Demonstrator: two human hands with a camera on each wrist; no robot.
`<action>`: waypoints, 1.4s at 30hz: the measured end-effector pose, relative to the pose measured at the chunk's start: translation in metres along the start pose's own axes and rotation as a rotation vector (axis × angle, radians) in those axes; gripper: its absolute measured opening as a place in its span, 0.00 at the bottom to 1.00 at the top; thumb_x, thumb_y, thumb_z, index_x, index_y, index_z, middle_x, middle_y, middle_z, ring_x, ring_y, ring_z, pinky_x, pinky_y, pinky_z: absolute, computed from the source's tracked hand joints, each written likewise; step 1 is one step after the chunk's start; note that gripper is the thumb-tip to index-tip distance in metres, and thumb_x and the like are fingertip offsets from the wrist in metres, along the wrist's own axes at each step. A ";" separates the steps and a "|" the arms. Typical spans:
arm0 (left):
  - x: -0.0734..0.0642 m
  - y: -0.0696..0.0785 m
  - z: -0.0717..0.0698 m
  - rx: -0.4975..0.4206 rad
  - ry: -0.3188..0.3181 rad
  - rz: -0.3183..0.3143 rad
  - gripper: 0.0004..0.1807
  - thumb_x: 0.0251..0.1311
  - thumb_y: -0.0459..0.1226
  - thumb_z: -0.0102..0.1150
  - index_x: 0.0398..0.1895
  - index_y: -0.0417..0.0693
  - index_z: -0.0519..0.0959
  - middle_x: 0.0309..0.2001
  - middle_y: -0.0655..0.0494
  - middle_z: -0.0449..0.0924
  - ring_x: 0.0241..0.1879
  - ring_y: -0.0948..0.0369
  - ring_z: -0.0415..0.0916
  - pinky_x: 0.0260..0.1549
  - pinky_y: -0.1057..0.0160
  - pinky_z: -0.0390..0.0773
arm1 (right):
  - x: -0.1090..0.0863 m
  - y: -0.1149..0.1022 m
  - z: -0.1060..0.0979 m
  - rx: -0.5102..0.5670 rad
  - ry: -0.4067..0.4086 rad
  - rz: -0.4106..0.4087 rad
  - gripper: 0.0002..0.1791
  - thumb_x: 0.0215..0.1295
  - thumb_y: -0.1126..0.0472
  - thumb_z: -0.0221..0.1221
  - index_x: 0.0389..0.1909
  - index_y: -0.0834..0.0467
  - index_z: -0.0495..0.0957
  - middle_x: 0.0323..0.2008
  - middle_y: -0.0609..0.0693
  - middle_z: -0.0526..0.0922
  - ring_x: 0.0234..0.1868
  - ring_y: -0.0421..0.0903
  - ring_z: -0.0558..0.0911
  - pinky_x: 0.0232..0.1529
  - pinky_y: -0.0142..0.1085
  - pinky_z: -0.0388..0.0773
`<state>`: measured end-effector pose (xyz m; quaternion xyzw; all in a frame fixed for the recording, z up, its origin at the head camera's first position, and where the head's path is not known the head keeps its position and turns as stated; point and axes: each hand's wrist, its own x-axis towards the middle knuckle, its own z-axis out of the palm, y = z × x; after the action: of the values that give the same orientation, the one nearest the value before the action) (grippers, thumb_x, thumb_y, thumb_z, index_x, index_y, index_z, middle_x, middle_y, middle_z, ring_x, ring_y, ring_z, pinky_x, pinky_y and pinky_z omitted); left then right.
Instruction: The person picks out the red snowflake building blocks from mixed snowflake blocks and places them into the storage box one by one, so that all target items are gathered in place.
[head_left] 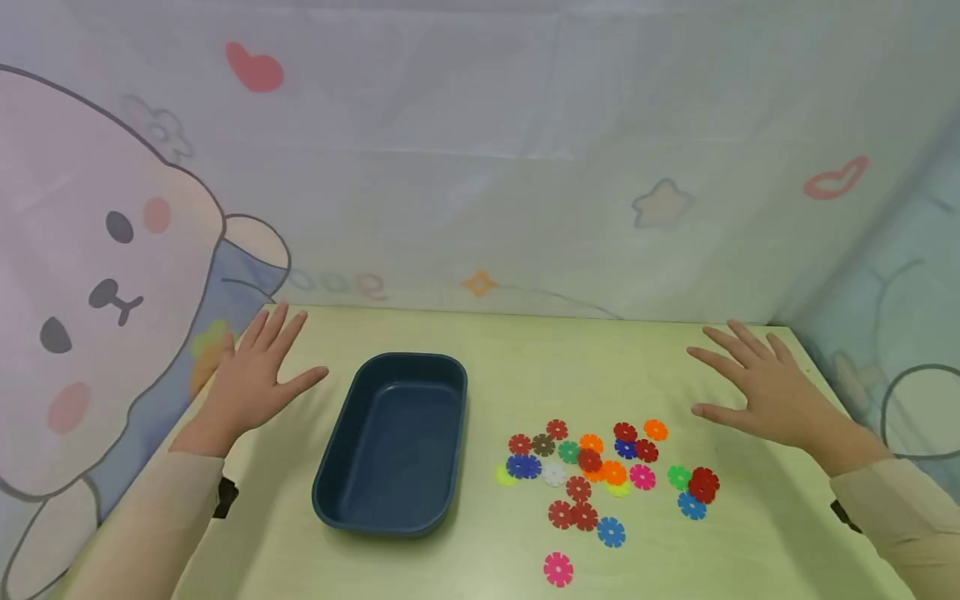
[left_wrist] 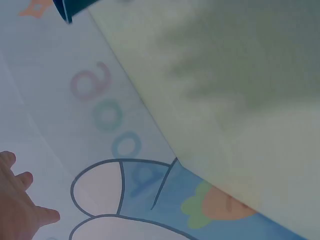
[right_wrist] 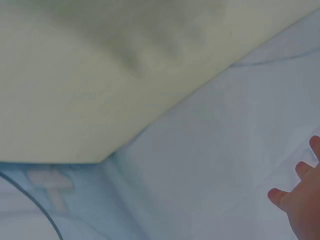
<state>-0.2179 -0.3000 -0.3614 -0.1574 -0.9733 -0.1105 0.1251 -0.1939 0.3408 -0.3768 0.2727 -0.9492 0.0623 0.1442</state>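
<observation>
My left hand (head_left: 251, 379) is raised over the table's left side with fingers spread and nothing in it. Just right of it stands a dark blue rectangular tray (head_left: 390, 528), with no pieces inside. Over the right side my right hand (head_left: 772, 396) hovers, also spread and holding nothing. Between the tray and that hand lie several flat notched plastic discs in red, orange, blue, green, white and pink, some overlapping. Nearest the right hand are a green disc (head_left: 678, 477), a dark red disc (head_left: 703, 485) and a blue disc (head_left: 692, 506). A pink disc (head_left: 558, 569) lies apart, closest to the front.
The pale yellow table (head_left: 510, 358) ends at a printed cloth backdrop (head_left: 480, 208) with a cartoon bear on the left. More cloth (head_left: 915, 333) hangs along the right side. The tray's corner (left_wrist: 70, 10) shows at the top of the left wrist view.
</observation>
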 end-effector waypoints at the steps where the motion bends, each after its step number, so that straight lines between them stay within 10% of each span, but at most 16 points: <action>1: -0.007 0.002 0.000 -0.032 0.011 0.002 0.47 0.62 0.60 0.53 0.78 0.53 0.46 0.77 0.44 0.39 0.75 0.46 0.32 0.61 0.28 0.31 | -0.004 -0.003 0.002 0.024 0.004 -0.006 0.43 0.53 0.42 0.67 0.69 0.49 0.64 0.70 0.59 0.60 0.73 0.62 0.50 0.63 0.69 0.43; 12: -0.061 0.024 0.015 -0.213 0.013 0.052 0.47 0.60 0.52 0.61 0.77 0.54 0.47 0.77 0.47 0.42 0.75 0.47 0.37 0.62 0.29 0.36 | -0.045 -0.024 0.028 0.088 0.037 -0.066 0.41 0.45 0.46 0.73 0.63 0.50 0.71 0.63 0.58 0.69 0.65 0.62 0.61 0.51 0.63 0.61; 23: -0.091 0.039 0.033 -0.551 -0.138 0.025 0.48 0.60 0.43 0.63 0.77 0.62 0.44 0.77 0.48 0.41 0.75 0.48 0.37 0.62 0.30 0.36 | -0.067 -0.037 0.054 0.267 -0.185 0.094 0.38 0.46 0.36 0.69 0.57 0.51 0.77 0.53 0.49 0.75 0.54 0.51 0.72 0.47 0.52 0.77; 42: -0.116 0.046 0.050 -0.641 -0.303 -0.036 0.59 0.50 0.45 0.72 0.78 0.59 0.41 0.75 0.39 0.44 0.70 0.36 0.45 0.56 0.30 0.56 | -0.071 -0.020 0.071 0.275 -0.215 0.024 0.28 0.52 0.38 0.66 0.49 0.51 0.82 0.44 0.41 0.73 0.45 0.41 0.70 0.45 0.37 0.76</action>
<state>-0.1066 -0.2770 -0.4330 -0.1860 -0.8994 -0.3878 -0.0783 -0.1427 0.3452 -0.4656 0.2838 -0.9448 0.1638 0.0026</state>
